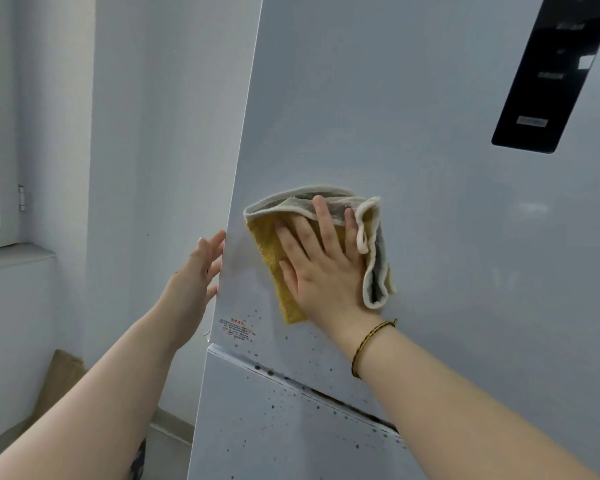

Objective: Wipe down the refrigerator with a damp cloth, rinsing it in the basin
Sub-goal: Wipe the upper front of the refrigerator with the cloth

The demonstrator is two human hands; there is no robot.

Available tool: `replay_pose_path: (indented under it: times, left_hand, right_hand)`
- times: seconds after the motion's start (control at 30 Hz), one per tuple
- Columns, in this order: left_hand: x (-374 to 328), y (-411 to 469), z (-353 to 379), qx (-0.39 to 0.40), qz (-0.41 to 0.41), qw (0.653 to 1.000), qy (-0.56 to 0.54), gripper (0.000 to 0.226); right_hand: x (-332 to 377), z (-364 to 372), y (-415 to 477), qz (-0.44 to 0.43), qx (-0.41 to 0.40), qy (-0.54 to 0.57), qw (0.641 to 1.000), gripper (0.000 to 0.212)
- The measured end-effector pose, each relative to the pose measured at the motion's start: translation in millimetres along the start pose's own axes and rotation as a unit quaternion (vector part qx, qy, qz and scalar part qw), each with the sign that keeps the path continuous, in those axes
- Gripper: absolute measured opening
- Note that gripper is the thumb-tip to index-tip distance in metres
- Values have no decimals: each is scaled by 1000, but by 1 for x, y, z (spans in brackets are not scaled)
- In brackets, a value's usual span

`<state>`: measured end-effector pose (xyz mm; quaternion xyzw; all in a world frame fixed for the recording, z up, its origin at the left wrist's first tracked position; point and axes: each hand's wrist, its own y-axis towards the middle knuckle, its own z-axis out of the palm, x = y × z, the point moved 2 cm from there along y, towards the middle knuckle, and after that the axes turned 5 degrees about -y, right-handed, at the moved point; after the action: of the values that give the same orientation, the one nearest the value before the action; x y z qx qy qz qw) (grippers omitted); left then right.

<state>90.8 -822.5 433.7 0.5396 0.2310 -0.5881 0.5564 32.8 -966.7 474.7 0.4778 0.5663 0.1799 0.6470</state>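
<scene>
Your right hand [321, 258], fingers spread flat, presses the folded cloth [312, 247] against the refrigerator [430, 202] upper door to spread pressure; your open left hand [198, 271] braces the door's edge. Dark specks [281, 386] lie below.

Right hand [321, 268] presses cloth [284, 265] flat on refrigerator [447, 220]; left hand [196, 271] touches its edge.

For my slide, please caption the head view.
The right hand presses a yellow cloth on the refrigerator door; the left hand rests on its edge.
</scene>
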Motion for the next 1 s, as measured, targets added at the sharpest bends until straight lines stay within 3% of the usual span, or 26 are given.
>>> replay_pose_path:
  times: [0.13, 0.33, 0.43, 0.57, 0.7, 0.77, 0.87, 0.93, 1.0]
  left_hand:
    - [-4, 1, 1, -7, -6, 1000, -12, 50]
    - [-5, 1, 2, 9, -8, 1000, 2, 48]
    - [-5, 0, 2, 14, 1, 1000, 16, 48]
    - [-4, 0, 4, 1, 8, 1000, 22, 44]
    - [1, -2, 8, -8, 29, 999, 35, 34]
    - [3, -2, 9, -10, 29, 999, 42, 35]
    - [5, -2, 9, -16, 34, 997, 61, 41]
    - [6, -1, 11, -23, 40, 996, 78, 43]
    - [8, -3, 13, -27, 46, 995, 89, 46]
  right_hand:
    - [16, 5, -12, 18, 32, 6, 999, 53]
    - [82, 20, -84, -159, 112, 15, 981, 60]
    - [74, 21, -82, -214, 89, 34, 972, 52]
    - [37, 13, -42, -110, -14, 81, 991, 37]
    - [32, 12, -36, -29, 15, 40, 999, 47]
    - [46, 16, -54, -50, 36, 47, 997, 52]
    - [62, 17, -83, -167, 76, 35, 983, 58]
    - [59, 14, -90, -215, 83, 32, 973, 52]
    - [42, 7, -84, -199, 52, 60, 977, 38]
